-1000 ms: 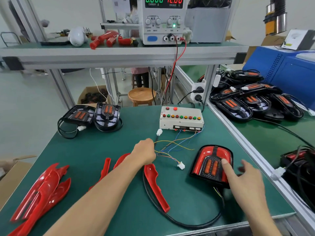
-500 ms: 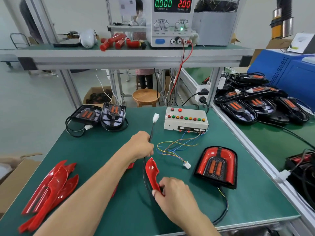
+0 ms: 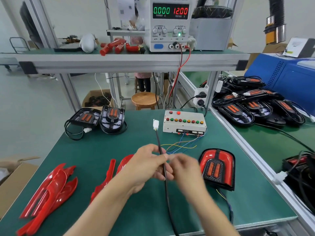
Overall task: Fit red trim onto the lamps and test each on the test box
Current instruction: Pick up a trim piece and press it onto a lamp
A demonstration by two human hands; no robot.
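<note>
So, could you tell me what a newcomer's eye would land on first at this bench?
Probably the left hand at centre, pinching a black cable whose white connector stands up beside the test box. Next, the lamp with red trim to the right, and the pile of red trim pieces at the mat's left edge.

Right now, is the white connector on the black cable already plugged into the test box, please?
No, the white connector stands free in the air left of the test box, on the black cable that the left hand holds.
</note>
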